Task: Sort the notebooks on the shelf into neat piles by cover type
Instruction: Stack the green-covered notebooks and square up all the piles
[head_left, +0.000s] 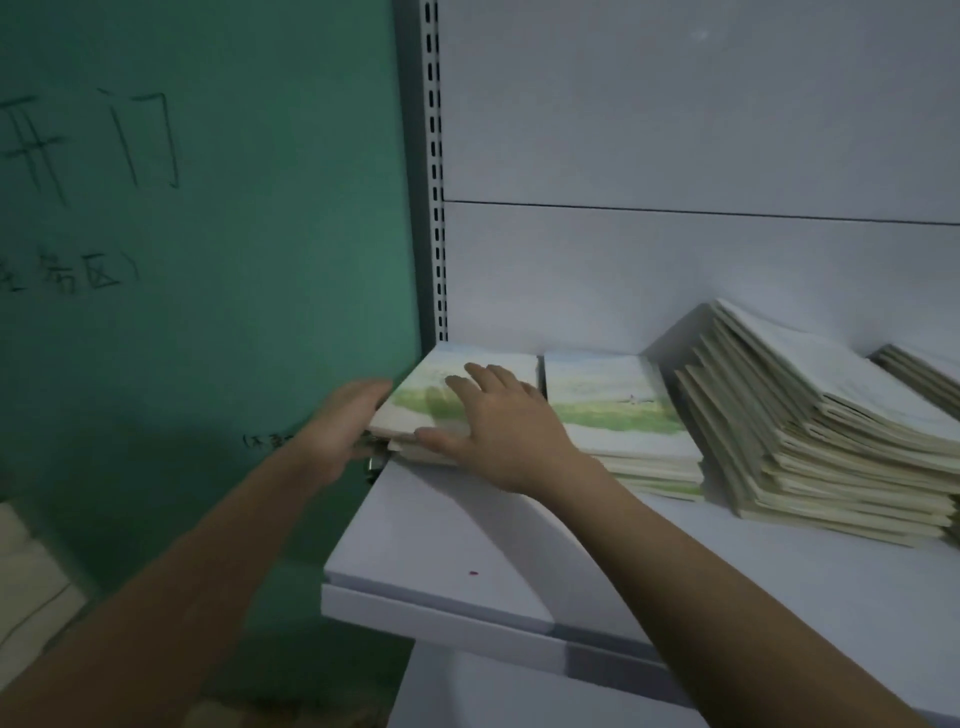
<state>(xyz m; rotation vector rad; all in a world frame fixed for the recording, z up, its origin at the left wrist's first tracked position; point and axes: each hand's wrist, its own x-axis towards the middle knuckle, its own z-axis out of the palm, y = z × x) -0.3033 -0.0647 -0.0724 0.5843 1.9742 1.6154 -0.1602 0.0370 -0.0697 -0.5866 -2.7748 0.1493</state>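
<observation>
On the white shelf (457, 540) lie piles of notebooks. The leftmost pile (415, 400) has a green landscape cover and sits at the shelf's left end. My right hand (498, 421) lies flat on top of it, fingers spread. My left hand (343, 426) presses against the pile's left side, fingers straight. A second neat pile (618, 410) with the same landscape cover lies just to the right. Further right a tall, slanted heap of cream-edged notebooks (810, 431) leans askew.
A green wall (208, 260) with handwritten characters borders the shelf's left end. The slotted shelf upright (435, 171) and white back panel (675, 130) stand behind the piles. Another notebook pile (924, 374) shows at the far right edge. A pale object (26, 587) sits low left.
</observation>
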